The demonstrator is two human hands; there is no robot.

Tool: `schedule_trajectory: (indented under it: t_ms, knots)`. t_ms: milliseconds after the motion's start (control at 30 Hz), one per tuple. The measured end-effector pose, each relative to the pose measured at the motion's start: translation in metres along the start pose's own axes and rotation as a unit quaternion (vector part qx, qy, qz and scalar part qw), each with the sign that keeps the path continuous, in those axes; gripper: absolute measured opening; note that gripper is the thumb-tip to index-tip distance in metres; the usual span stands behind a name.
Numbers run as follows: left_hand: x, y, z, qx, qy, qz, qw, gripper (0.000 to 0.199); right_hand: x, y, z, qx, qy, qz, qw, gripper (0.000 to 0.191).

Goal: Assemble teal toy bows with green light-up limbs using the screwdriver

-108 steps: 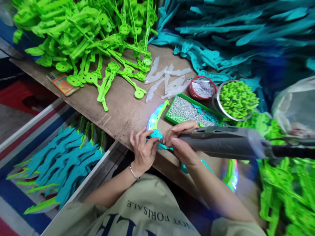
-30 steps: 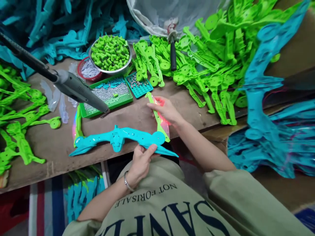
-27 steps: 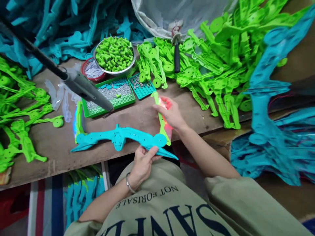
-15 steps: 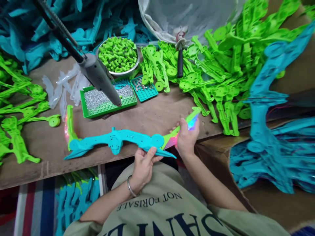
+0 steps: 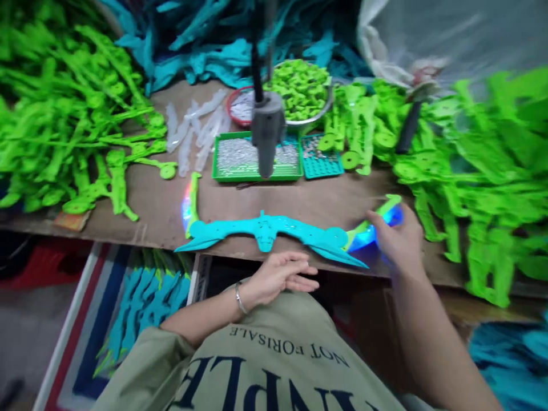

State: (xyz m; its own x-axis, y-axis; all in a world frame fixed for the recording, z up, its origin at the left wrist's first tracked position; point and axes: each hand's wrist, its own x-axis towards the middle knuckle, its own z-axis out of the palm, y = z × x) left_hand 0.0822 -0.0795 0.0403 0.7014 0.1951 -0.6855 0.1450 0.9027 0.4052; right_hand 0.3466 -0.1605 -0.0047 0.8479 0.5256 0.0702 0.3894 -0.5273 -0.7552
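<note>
A turquoise toy bow (image 5: 295,226) with green limbs lies across the front edge of the workbench. Its left limb (image 5: 193,201) glows red and blue, and its right limb glows blue. Fingers and thumb of my right hand (image 5: 400,237) are closed around that right limb. Just below the bow's middle, my left hand (image 5: 285,274) is held with fingers stretched out, apart from the bow and holding nothing. A grey electric screwdriver (image 5: 268,134) hangs point down behind the bow.
Behind the bow are a green tray of screws (image 5: 231,157), a teal tray of small metal parts (image 5: 321,165) and a bowl of green pieces (image 5: 299,85). Green limb parts (image 5: 107,108) are heaped on both sides. A box with turquoise bows (image 5: 145,302) stands below the bench.
My left hand has let go of the bow and drawn back toward my body, fingers now straight. My right hand stays on the right limb. The view has turned left, and the limb lights changed colour.
</note>
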Motion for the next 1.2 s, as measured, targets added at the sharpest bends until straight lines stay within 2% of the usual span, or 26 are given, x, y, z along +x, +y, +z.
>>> schedule_trajectory:
  t_ms: [33,67,100,167,233,267,333,367,433,533,667,733,800,867,933,1000,1033,1100,1200]
  knots:
    - [-0.010,0.001,-0.009,-0.001,0.002,0.005,1.000,0.035,-0.005,-0.012,0.002,-0.081,0.054,-0.021,0.995,0.061]
    - [-0.020,0.002,-0.018,-0.003,0.015,0.020,1.000,0.035,-0.013,-0.029,0.006,-0.136,0.083,-0.077,0.984,0.069]
    - [-0.029,0.002,-0.026,-0.005,0.039,0.043,0.998,0.036,-0.023,-0.049,0.014,-0.147,0.095,-0.147,0.974,0.068]
    - [-0.045,0.000,-0.041,-0.019,0.105,0.098,0.989,0.040,-0.047,-0.093,0.037,-0.083,-0.004,-0.305,0.949,0.060]
    - [-0.057,-0.002,-0.053,-0.047,0.174,0.155,0.971,0.046,-0.070,-0.133,0.069,-0.031,-0.175,-0.441,0.879,0.061]
    - [-0.061,-0.003,-0.058,-0.065,0.203,0.181,0.960,0.049,-0.079,-0.148,0.086,-0.033,-0.237,-0.484,0.842,0.063]
    - [-0.067,-0.004,-0.068,-0.102,0.247,0.226,0.937,0.053,-0.090,-0.168,0.117,-0.059,-0.319,-0.527,0.786,0.068]
    - [-0.070,-0.004,-0.073,-0.117,0.261,0.241,0.927,0.055,-0.091,-0.172,0.128,-0.070,-0.340,-0.533,0.772,0.069]
    - [-0.074,-0.002,-0.082,-0.139,0.273,0.259,0.916,0.056,-0.091,-0.173,0.143,-0.070,-0.357,-0.535,0.762,0.073]
    - [-0.076,0.006,-0.094,-0.151,0.258,0.276,0.913,0.060,-0.087,-0.169,0.146,-0.045,-0.361,-0.544,0.756,0.078]
    - [-0.070,0.018,-0.102,-0.173,0.219,0.283,0.917,0.071,-0.084,-0.169,0.129,-0.036,-0.355,-0.565,0.744,0.075]
    - [-0.066,0.022,-0.102,-0.197,0.221,0.278,0.914,0.074,-0.079,-0.173,0.121,-0.024,-0.364,-0.556,0.746,0.071]
    - [-0.063,0.023,-0.100,-0.212,0.223,0.280,0.909,0.074,-0.072,-0.182,0.119,0.002,-0.414,-0.502,0.759,0.068]
    - [-0.061,0.022,-0.098,-0.211,0.227,0.288,0.906,0.074,-0.065,-0.198,0.128,0.053,-0.504,-0.385,0.771,0.065]
    - [-0.060,0.020,-0.096,-0.201,0.236,0.296,0.903,0.073,-0.061,-0.220,0.149,0.126,-0.587,-0.223,0.768,0.059]
    - [-0.060,0.019,-0.094,-0.194,0.241,0.300,0.902,0.072,-0.064,-0.244,0.178,0.175,-0.617,-0.077,0.763,0.052]
    - [-0.060,0.019,-0.094,-0.192,0.237,0.297,0.905,0.071,-0.067,-0.255,0.192,0.188,-0.618,-0.039,0.762,0.049]
    - [-0.059,0.020,-0.094,-0.190,0.222,0.279,0.915,0.069,-0.076,-0.272,0.217,0.200,-0.627,-0.016,0.753,0.041]
    - [-0.059,0.020,-0.095,-0.187,0.202,0.245,0.930,0.068,-0.090,-0.285,0.234,0.147,-0.654,-0.093,0.736,0.040]
